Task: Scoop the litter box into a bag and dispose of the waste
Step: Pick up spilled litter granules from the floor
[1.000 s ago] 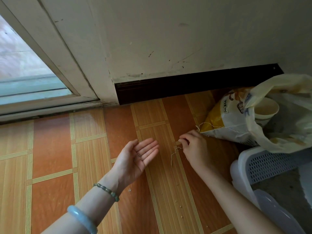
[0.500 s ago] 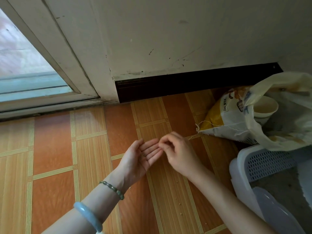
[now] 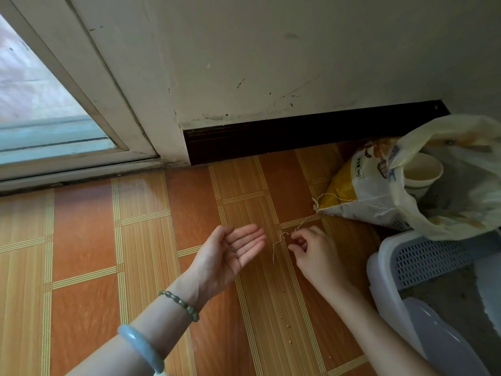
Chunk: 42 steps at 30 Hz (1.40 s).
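My left hand (image 3: 230,253) is held palm up above the tiled floor, fingers straight, with a few small litter grains lying in the palm. My right hand (image 3: 311,248) reaches down to the floor beside it, fingertips pinched together by a loose thread (image 3: 279,240) that trails from the litter sack (image 3: 360,191). The grey litter box (image 3: 393,267) with a perforated rim stands at the right edge, grey litter inside. A pale yellow plastic bag (image 3: 461,218) drapes over the box's far end.
Scattered litter grains (image 3: 287,325) dot the orange tiled floor in front of the box. Paper cups (image 3: 423,172) sit inside the plastic bag. A dark skirting board (image 3: 298,137) and wall stand behind, a glass door (image 3: 40,118) at the left.
My right hand went from the floor to my left palm half a second ago, and is now back at the floor near the thread. My left hand stayed palm up.
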Tool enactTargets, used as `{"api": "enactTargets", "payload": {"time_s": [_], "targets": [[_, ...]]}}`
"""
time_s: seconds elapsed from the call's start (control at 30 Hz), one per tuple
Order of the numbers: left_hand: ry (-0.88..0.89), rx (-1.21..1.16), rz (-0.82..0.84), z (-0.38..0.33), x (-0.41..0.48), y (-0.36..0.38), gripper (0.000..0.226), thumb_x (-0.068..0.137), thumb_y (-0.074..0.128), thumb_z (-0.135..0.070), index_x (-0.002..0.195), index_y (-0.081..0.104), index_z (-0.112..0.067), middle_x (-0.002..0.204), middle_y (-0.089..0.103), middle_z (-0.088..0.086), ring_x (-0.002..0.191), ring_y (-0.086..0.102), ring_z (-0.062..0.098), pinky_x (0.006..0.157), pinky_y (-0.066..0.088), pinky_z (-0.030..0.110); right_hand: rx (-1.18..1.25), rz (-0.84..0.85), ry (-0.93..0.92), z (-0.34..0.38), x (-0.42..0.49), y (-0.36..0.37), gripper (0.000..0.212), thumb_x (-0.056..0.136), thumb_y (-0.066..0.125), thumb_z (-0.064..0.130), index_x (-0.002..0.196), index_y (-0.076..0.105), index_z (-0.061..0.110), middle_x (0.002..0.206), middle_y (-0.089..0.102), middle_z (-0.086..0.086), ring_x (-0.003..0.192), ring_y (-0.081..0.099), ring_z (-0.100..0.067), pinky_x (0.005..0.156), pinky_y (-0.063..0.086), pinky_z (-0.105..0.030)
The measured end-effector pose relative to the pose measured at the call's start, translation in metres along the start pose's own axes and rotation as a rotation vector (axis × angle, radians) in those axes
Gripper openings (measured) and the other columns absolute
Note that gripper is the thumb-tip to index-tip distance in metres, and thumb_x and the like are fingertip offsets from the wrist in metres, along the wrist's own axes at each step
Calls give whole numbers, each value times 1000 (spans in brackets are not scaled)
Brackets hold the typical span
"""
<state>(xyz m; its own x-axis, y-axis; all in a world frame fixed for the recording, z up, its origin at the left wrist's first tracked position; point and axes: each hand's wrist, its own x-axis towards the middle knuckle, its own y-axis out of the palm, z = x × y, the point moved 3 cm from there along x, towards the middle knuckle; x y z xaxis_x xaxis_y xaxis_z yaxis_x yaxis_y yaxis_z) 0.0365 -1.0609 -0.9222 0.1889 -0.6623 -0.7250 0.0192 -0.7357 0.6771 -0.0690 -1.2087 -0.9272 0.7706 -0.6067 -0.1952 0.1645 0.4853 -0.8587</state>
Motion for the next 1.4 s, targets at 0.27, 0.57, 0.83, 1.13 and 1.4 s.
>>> {"api": "enactTargets", "payload": {"time_s": [0.27, 0.57, 0.83, 1.13, 1.4], "targets": [[14, 5, -28, -1, -1, -2, 43, 98, 30, -18, 103, 60, 12, 105, 66, 30, 92, 69, 34, 79, 56, 40, -17, -51, -60, 6, 2, 8, 14, 82, 67, 9, 96, 68, 5, 91, 57, 0, 73, 52, -11, 64, 40, -14], [4, 22, -44, 1, -1, -4, 43, 98, 30, -19, 106, 60, 11, 107, 66, 29, 97, 67, 34, 80, 57, 39, -182, -27, -206, 17, 3, 13, 9, 78, 68, -1, 82, 65, 7, 83, 59, -4, 68, 57, -20, 55, 41, -22], [-17, 76, -38, 2, 1, -3, 44, 99, 30, -21, 101, 64, 7, 81, 71, 22, 68, 71, 25, 61, 60, 29, 266, 69, -360, 80, -27, -12, 7, 88, 59, 16, 90, 63, 11, 88, 50, 9, 71, 46, 7, 63, 36, -4], [-21, 46, -10, -3, -3, -6, 51, 97, 31, -19, 88, 70, 12, 105, 66, 30, 91, 69, 35, 76, 58, 40, 96, -53, -250, 23, -32, -21, 10, 83, 65, 4, 90, 67, 10, 90, 53, 10, 77, 51, -1, 71, 41, -4], [-14, 107, -5, -3, -5, -1, 52, 98, 31, -19, 86, 72, 11, 105, 66, 29, 92, 69, 33, 76, 58, 38, -30, -92, -8, -15, -25, -8, 17, 83, 66, 8, 100, 68, 6, 97, 60, -3, 77, 52, -8, 67, 39, -13]]}}
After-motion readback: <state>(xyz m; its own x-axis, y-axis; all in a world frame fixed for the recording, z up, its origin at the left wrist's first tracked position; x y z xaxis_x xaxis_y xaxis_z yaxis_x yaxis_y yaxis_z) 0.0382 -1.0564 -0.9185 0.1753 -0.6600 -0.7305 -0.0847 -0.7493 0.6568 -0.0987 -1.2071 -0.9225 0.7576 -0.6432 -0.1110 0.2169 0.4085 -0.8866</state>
